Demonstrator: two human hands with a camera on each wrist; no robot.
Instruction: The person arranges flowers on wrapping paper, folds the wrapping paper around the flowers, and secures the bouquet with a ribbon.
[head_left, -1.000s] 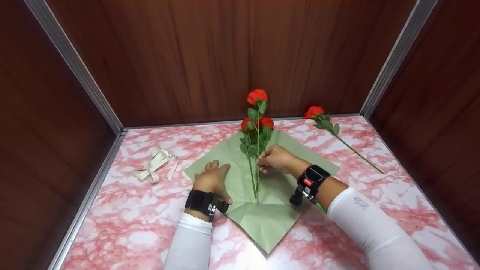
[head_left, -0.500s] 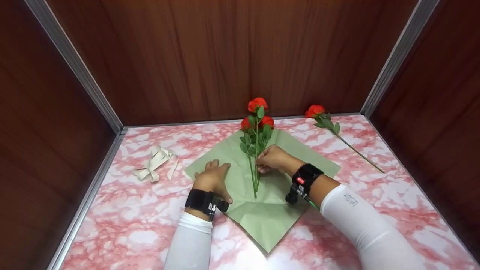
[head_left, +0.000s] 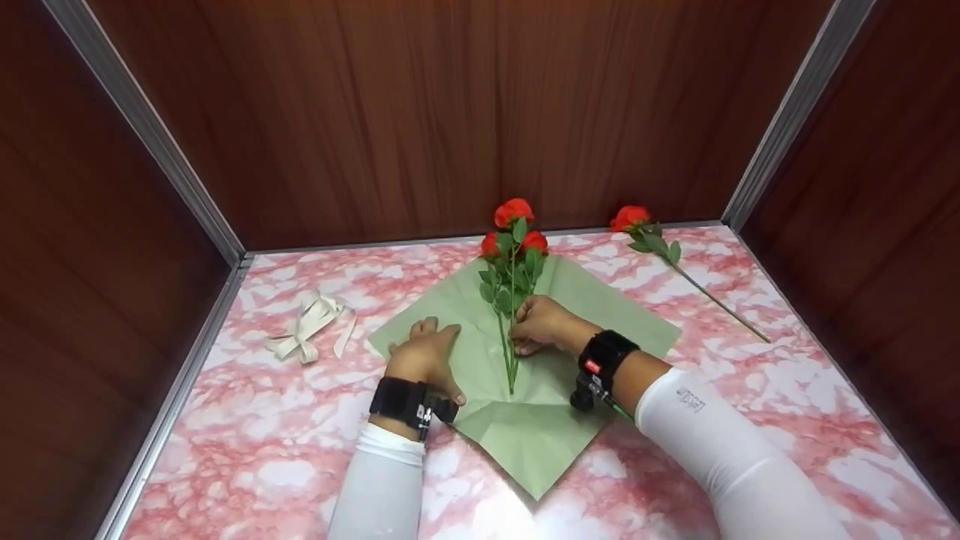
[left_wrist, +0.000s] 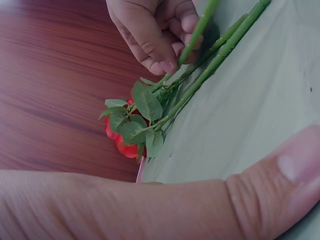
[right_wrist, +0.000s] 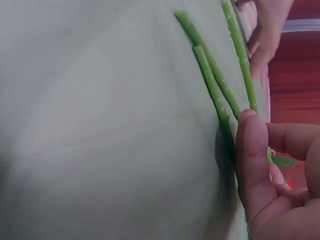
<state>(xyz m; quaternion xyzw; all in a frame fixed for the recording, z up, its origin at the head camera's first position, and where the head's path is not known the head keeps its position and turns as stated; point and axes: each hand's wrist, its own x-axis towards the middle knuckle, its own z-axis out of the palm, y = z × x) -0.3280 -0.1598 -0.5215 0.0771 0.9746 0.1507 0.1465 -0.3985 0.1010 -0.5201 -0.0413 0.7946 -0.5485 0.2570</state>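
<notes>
A sheet of green wrapping paper lies as a diamond on the marbled table. My left hand rests on its left side with fingers spread, and the thumb lies across the paper in the left wrist view. My right hand pinches the stem of a red rose between thumb and fingertips. In the right wrist view that rose's stem stands above two other stems on the paper. Those two roses' blooms show side by side beneath the held one, near the paper's far corner.
Another red rose lies at the right rear, its stem slanting toward the front right. A loose cream ribbon sits on the left of the table. Brown wood-grain panels enclose the back and sides.
My right hand has shifted slightly left, bringing the held rose lower, its bloom closer to the other two and its stem over theirs. The left hand has stayed put.
</notes>
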